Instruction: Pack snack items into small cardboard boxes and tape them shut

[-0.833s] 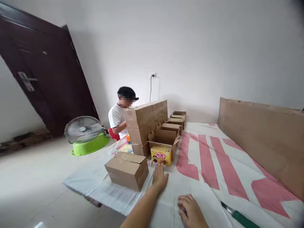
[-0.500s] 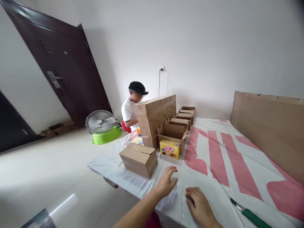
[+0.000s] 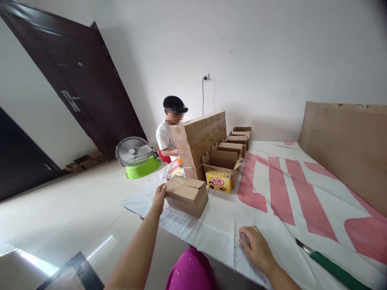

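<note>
A closed cardboard box (image 3: 185,198) lies near the table's left edge, with a seam along its top. My left hand (image 3: 158,199) is at its left end, fingers closed against the end and top edge. My right hand (image 3: 256,246) rests on the cloth near the front edge, its fingers curled; a greyish patch shows inside them, too small to name. Beyond the closed box stands a yellow printed carton (image 3: 218,181), in front of an open cardboard box (image 3: 223,162). A green-handled knife (image 3: 332,266) lies right of my right hand.
Stacked cardboard boxes (image 3: 198,143) form a wall behind, beside a row of several open boxes. Across it sits a person in a cap (image 3: 165,137). A large cardboard sheet (image 3: 344,149) stands at right. A fan (image 3: 134,151) and green basin (image 3: 143,168) are on the floor.
My left hand has moved left from above the cloth to the closed box's left end and taken hold there. My right hand stays near the front edge. The view has shifted slightly.
</note>
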`<action>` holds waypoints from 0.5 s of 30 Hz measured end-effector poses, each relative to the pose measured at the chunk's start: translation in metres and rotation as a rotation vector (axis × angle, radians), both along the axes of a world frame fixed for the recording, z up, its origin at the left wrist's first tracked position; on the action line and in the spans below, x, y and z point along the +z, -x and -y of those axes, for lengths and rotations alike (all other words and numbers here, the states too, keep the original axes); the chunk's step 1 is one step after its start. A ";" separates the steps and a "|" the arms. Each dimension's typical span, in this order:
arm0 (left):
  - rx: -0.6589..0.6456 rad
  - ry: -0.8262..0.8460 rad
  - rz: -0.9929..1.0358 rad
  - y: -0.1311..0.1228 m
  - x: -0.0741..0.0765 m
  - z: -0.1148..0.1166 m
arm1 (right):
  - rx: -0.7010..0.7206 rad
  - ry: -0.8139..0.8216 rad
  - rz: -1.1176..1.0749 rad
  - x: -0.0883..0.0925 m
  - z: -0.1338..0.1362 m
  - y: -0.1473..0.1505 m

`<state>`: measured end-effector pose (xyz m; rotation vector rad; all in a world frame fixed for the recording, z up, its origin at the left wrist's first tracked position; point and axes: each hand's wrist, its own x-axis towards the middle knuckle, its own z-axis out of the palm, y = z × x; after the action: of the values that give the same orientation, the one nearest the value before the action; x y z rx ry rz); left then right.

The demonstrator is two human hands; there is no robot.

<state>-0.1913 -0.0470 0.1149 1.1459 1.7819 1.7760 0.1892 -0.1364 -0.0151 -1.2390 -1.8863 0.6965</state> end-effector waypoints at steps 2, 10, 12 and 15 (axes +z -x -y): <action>-0.145 0.052 0.013 -0.026 -0.015 0.005 | -0.062 0.077 -0.159 0.000 -0.001 -0.001; -0.650 0.029 0.079 -0.176 -0.070 0.048 | -0.383 0.183 -0.543 0.018 0.021 -0.042; -0.758 -0.003 0.114 -0.201 -0.081 0.067 | -0.534 0.229 -0.504 0.012 0.038 -0.068; -0.887 -0.032 0.128 -0.221 -0.096 0.090 | -0.635 0.274 -0.458 -0.002 0.065 -0.108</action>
<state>0.0293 -0.1369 0.0189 1.4745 0.9175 1.2806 0.2967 -0.2016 -0.0171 -1.5786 -0.9675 0.8085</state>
